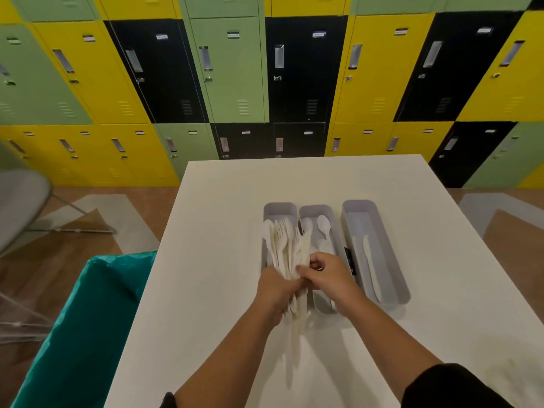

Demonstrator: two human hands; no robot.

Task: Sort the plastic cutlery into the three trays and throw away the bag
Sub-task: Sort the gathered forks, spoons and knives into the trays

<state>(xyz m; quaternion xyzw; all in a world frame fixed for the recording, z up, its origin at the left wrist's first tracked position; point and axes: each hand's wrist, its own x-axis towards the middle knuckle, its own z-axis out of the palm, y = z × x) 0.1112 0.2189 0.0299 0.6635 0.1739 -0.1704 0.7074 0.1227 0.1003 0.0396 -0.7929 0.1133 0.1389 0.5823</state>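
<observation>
Three grey trays stand side by side on the white table. My left hand grips a bundle of white plastic cutlery, mostly forks, in a clear bag whose end hangs down toward me, above the left tray. My right hand pinches a piece at the bundle's right side, over the middle tray. Two white spoons lie in the middle tray. The right tray holds white knives.
A bin lined with a teal bag stands at the table's left edge, close to me. A grey folding chair is further left on the wooden floor. Coloured lockers fill the wall behind the table.
</observation>
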